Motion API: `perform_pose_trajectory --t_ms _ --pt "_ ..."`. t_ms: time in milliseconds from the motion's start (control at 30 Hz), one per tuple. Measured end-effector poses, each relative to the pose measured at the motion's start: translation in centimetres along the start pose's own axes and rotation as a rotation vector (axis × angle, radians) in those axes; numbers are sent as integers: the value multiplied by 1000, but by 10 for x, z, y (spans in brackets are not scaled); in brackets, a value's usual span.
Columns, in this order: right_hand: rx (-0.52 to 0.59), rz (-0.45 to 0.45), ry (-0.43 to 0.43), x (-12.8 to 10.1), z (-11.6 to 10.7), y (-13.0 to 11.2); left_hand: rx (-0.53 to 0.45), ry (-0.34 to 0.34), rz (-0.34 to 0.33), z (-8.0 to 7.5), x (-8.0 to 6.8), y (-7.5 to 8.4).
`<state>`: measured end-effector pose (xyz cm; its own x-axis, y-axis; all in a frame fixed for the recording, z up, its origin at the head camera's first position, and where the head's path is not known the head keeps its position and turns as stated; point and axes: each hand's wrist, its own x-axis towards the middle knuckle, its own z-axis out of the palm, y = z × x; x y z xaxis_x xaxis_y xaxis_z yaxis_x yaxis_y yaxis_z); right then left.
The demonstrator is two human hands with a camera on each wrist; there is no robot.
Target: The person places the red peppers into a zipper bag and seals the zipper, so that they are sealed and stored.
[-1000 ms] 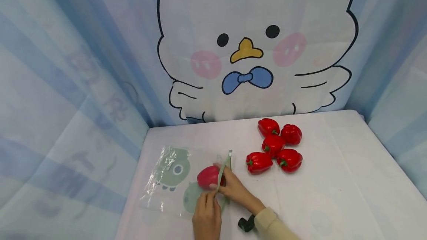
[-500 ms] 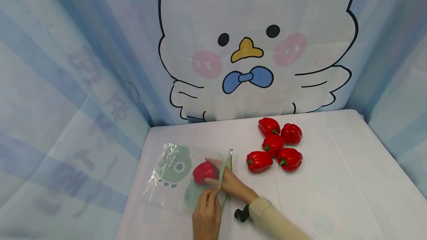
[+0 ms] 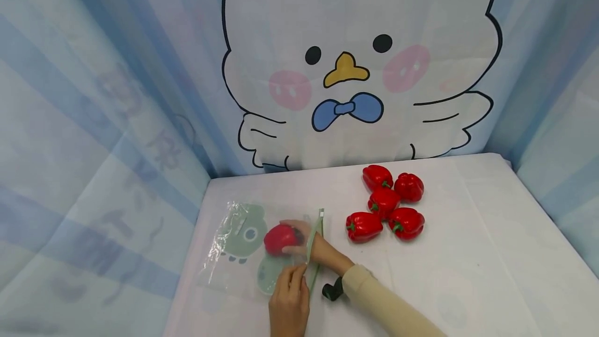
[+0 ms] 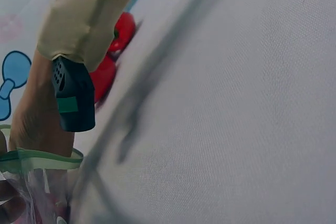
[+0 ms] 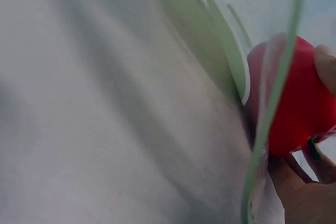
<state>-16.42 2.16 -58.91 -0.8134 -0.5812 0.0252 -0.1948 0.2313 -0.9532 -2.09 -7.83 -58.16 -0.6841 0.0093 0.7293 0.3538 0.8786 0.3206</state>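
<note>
A clear zip bag (image 3: 245, 235) with green cartoon prints and a green zip edge lies on the table, its mouth facing right. My left hand (image 3: 290, 298) pinches the near part of the zip edge. Through the mouth, my right hand (image 3: 301, 235) reaches inside the bag and holds a red bell pepper (image 3: 278, 240) between thumb and fingers. In the right wrist view, the thumb lies on the pepper's (image 5: 296, 100) side and the other fingers are below it, near the green stem. From the left wrist, the green zip rim (image 4: 42, 159) circles the right wrist.
Several more red bell peppers (image 3: 383, 203) sit in a cluster on the white table (image 3: 468, 254), right of the bag. A dark wrist camera (image 3: 333, 290) hangs under the right sleeve (image 3: 374, 295). A printed curtain (image 3: 355, 139) stands behind the table.
My right hand has moved left, deeper into the bag, carrying the bell pepper away from the mouth. The left hand has stayed at the zip edge.
</note>
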Motion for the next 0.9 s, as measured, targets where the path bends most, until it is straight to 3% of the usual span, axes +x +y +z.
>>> perform_pose_trajectory --t_ms 233,433,600,767,900 --pt "-16 -55 -22 11 2 4 -11 0 -1 1 -1 -1" --pt "-45 -103 16 17 5 -1 -26 -3 8 3 -2 -2" --pt "-42 -76 28 21 11 -3 -18 -27 -4 2 -4 -1" --pt "-75 -18 53 26 20 -4 -28 -3 23 4 -6 -2" --pt "-39 26 61 29 25 -5 -42 22 37 6 -6 -3"
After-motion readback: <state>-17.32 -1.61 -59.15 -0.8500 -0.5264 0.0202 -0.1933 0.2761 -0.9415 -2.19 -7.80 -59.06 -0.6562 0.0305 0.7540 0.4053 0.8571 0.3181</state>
